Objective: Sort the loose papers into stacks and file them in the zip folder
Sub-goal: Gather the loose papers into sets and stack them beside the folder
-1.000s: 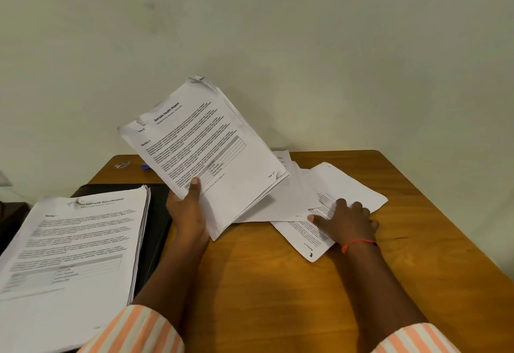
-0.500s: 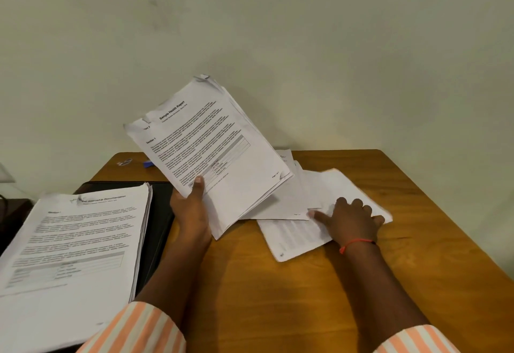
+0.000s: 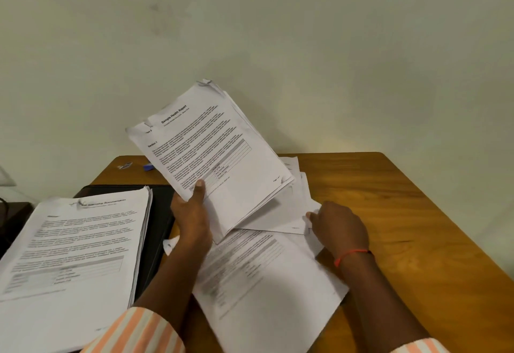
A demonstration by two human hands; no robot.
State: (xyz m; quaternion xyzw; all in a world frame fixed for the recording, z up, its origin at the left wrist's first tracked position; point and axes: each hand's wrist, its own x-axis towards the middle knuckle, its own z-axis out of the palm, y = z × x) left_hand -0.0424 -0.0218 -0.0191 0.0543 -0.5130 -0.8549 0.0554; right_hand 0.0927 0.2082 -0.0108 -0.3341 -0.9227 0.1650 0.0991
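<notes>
Left hand (image 3: 192,219) holding health-report stack (image 3: 217,152) raised mid-frame, grip pinching its lower edge, likely for matching. Right hand (image 3: 339,227) pinching loose sheet (image 3: 267,283) on worktop (image 3: 403,213), lower centre. Zip folder (image 3: 158,219) lying under sorted pile (image 3: 75,255), lower left.

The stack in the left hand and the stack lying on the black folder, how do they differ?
The held stack is raised and tilted in the left hand; the folder stack lies flat on the black folder. The held stack's sheets fan out, corners crumpled; the folder stack's edges look squarer. The held stack is titled Sample Health Report; the folder stack's heading ends in Documentation. Both are white printed pages.
</notes>
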